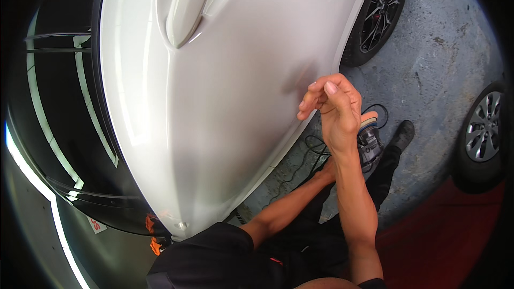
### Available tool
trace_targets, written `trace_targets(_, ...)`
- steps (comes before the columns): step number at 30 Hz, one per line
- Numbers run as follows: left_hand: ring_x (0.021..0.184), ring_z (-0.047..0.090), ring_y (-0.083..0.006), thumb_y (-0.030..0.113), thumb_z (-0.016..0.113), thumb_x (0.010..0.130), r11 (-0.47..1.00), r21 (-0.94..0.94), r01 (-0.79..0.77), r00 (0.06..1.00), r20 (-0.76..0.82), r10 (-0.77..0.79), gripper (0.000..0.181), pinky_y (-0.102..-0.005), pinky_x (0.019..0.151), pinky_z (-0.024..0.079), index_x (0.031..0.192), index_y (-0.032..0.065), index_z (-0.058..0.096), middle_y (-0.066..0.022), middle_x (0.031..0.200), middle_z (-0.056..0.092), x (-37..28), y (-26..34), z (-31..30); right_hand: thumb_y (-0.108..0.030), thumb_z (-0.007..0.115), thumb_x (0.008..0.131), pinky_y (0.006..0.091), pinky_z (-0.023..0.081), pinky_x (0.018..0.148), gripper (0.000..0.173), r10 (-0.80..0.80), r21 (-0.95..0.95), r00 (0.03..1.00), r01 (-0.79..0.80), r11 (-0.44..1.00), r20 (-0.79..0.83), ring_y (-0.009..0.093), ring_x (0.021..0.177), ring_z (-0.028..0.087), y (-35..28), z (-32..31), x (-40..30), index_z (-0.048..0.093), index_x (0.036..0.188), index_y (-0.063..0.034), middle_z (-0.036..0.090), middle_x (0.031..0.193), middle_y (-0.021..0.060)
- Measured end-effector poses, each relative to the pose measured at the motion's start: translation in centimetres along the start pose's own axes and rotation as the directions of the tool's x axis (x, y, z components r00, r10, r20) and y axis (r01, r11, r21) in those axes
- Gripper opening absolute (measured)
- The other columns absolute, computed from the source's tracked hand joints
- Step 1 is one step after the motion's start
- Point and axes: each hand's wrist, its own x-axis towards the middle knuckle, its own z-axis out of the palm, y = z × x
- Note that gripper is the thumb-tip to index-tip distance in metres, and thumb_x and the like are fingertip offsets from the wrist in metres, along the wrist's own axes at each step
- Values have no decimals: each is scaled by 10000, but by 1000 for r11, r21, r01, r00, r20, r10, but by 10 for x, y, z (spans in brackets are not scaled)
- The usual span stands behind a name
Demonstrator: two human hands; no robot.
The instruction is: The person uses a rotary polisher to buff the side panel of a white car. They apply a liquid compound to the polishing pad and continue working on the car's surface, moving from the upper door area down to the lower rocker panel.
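My right hand (335, 104) is raised over the lower edge of a white car's side panel (241, 100), its fingers loosely curled, with nothing visible in them. A soft reflection of the hand shows in the glossy paint. Beyond my right forearm, an electric polisher (370, 149) with an orange foam pad (369, 116) hangs low beside my leg. My left hand (328, 169) is at the polisher's near end and appears to grip it; my right forearm hides most of the fingers. A body-coloured door handle (182, 32) stands out from the panel at the top.
A black power cable (313, 144) trails over the worn grey floor (433, 60). The white car's wheel (381, 12) is at the upper right. Behind me on the right stands a red car (445, 228) with a silver wheel (484, 128). Dark side windows (60, 108) line the left.
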Motion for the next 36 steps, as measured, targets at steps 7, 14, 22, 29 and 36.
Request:
trace_targets(7,1249,632,-449,243,847,763,983,178,43,997,59,-54,731,-506,1027,531,1410,33,581,-240,1284,692,-10,9,9,-174,603,1053,334,594,679,229,51,-270,997,-66,960,-65,209,732,715,-25,-9,-69,661,1138,31,724,864,154)
trace_targets(14,1214,652,-463,238,867,707,978,206,-33,999,7,32,766,-508,1021,541,1374,-14,584,-261,1264,687,-92,99,-11,-78,652,1000,307,580,774,266,-382,-604,820,56,795,-426,192,957,716,-136,-48,-154,627,1251,5,730,1059,127)
trace_targets(22,1013,726,-406,236,893,703,911,84,-403,853,-327,407,642,-469,867,580,1239,-11,641,-204,1058,727,-199,252,-27,-55,661,961,322,584,751,455,160,-713,739,-674,196,-654,195,1009,699,-215,-150,-169,557,1404,-66,680,1226,85)
trace_targets(29,1012,707,-435,234,931,669,780,149,-608,434,-760,483,764,-474,880,566,1294,-23,577,-206,1131,693,-277,344,-32,-65,683,936,388,593,966,559,865,-988,478,-68,-136,-152,268,1164,699,-186,-76,-136,552,1478,-26,682,1344,144)
trace_targets(36,1119,699,-369,302,965,668,770,40,-636,180,-963,199,854,-449,930,555,1335,-42,555,-217,1181,691,-394,348,-57,-89,704,929,391,594,961,569,968,-903,169,360,-234,-183,268,1155,700,-158,20,-139,561,1478,-42,687,1340,137)
